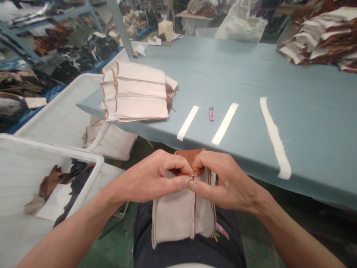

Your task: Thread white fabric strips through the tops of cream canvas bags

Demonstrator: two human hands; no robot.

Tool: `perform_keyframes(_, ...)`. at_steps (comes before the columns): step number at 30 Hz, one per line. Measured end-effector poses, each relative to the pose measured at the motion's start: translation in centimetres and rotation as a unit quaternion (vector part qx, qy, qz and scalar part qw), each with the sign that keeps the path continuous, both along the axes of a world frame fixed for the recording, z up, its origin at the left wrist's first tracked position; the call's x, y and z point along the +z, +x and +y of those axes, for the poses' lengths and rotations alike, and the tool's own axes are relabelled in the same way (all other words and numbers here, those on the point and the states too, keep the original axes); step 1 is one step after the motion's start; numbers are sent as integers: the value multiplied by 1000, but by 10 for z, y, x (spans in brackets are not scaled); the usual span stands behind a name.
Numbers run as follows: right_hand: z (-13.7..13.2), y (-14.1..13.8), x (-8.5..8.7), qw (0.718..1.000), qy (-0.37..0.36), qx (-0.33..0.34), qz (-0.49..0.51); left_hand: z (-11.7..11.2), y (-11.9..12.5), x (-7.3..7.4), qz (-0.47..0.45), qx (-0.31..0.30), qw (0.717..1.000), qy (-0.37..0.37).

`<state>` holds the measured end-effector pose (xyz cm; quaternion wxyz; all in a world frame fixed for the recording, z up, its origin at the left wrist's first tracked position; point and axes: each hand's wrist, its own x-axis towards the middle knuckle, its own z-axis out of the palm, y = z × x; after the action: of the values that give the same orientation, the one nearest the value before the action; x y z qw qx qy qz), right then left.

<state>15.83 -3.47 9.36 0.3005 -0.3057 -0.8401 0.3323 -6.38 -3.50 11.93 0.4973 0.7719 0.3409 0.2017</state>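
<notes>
A cream fabric piece (175,219) with brown-edged seams, sewn like a pouch, rests on my lap. Its top shows a brown leather-like flap (188,154). My left hand (164,175) pinches the upper edge by the middle seam between thumb and forefinger. From the other side, my right hand (216,176) pinches the same spot, the thumb tips nearly touching. A small bit of brown edging shows between the fingertips. The fingers hide much of the upper edge.
Stacked cream pouches (141,89) lie at the table's left. Pink thread snips (211,114) lie among pale strips (275,137) on the blue-green table (234,74). White bins (97,160) with scraps stand at left. More pieces (320,37) are piled at far right.
</notes>
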Motion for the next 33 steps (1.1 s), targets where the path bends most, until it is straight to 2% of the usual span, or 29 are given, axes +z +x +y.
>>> perform_keyframes(5,5,1,-2,997,-67,28,-2,0,1,-1,9,9,1000,-16)
perform_keyframes(11,4,1,0,999,-45,-4,-20,1,8,-1,23,44,998,-25)
perform_keyframes(21,3,-6,-2,998,-53,-21,-8,6,0,-13,-25,44,989,-142)
perform_keyframes(28,1,-8,-1,999,-10,-14,-32,0,5,-9,-18,85,991,-98)
perform_keyframes(33,0,-8,4,997,32,-4,-69,-8,4,-13,-33,100,993,-55)
